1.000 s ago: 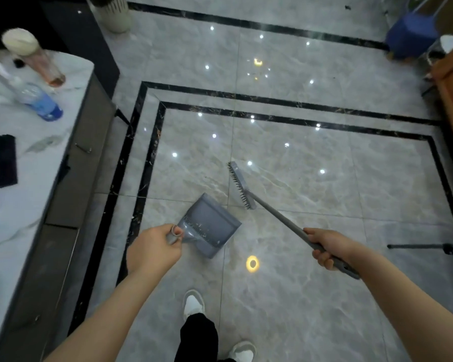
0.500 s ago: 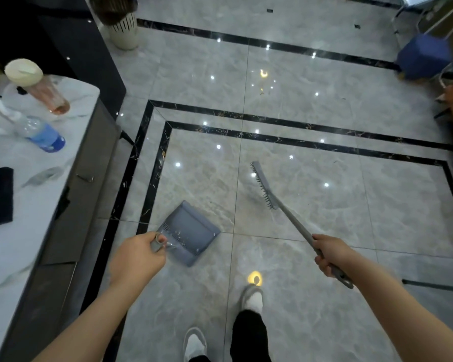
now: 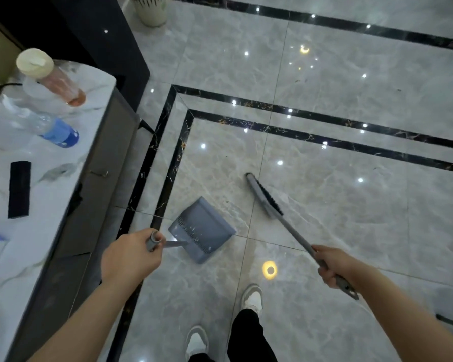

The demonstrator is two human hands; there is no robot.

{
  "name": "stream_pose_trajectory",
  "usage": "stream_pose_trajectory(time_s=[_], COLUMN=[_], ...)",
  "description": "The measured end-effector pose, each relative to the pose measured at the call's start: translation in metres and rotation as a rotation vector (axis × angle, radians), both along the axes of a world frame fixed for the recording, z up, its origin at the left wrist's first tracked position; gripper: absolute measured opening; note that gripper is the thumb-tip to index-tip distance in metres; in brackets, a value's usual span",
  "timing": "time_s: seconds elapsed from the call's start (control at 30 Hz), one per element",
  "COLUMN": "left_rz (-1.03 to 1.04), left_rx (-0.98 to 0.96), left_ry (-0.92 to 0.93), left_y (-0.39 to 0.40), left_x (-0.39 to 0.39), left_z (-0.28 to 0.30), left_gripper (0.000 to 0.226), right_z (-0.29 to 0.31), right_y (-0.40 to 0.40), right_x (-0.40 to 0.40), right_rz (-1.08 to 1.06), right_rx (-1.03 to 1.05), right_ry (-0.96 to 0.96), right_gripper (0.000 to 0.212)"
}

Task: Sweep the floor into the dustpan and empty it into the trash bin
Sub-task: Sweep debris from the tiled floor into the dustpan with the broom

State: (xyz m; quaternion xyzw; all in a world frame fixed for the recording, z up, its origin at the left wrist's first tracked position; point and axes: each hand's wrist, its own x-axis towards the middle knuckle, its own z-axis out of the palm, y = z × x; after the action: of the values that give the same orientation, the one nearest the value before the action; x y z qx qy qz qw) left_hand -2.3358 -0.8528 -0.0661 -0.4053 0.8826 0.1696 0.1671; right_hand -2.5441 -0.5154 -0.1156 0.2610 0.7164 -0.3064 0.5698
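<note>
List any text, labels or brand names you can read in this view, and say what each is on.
No text is readable in this view.
Blue label on the clear plastic water bottle: too blurred to read.
Clear tumbler with a cream lid: no print visible.
Flat black rectangular object on the marble counter: no marking visible.
Grey plastic dustpan and grey broom: no lettering visible.

We see a glossy grey marble-tile floor [image 3: 324,210] with double black inlay stripes [image 3: 311,126] and ceiling-light reflections all over it. On the left stands a white marble-top counter [image 3: 50,178] with a grey drawer front [image 3: 89,192]. Behind it we note a dark cabinet [image 3: 97,43], and a pale ribbed bin [image 3: 151,9] stands at top.
</note>
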Motion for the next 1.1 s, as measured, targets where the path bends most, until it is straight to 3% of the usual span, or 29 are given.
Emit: stream_pose_trajectory(time_s=[0.27,0.5,0.8,0.9,1.03,1.1], left_rz=[-0.009,-0.017,-0.022,-0.021,-0.036,-0.039], left_rx=[-0.016,-0.049,-0.052,-0.054,-0.075,-0.085], left_ry=[0.013,0.003,0.016,0.029,0.037,0.039], left_y=[-0.001,-0.004,-0.004,-0.003,-0.003,-0.004], left_x=[-0.004,0.004,0.002,0.0,0.001,0.003], left_z=[-0.002,-0.01,-0.005,-0.003,-0.005,-0.008], left_gripper=[0.01,0.005,0.007,0.008,0.009,0.011], right_z=[0.028,0.019,0.021,0.036,0.026,0.014], right_y=[-0.037,-0.061,-0.071,-0.067,-0.073,-0.078], right_x=[-0.028,-0.026,-0.011,-0.025,-0.02,-0.009], right_rz=[0.133,0.303,0.161,0.107,0.243,0.268], right_rx=[-0.095,-0.005,-0.144,-0.157,-0.092,-0.051], right_ry=[-0.153,0.092,-0.198,-0.111,0.106,0.101], right_gripper=[0.039,0.046,0.038,0.038,0.043,0.044])
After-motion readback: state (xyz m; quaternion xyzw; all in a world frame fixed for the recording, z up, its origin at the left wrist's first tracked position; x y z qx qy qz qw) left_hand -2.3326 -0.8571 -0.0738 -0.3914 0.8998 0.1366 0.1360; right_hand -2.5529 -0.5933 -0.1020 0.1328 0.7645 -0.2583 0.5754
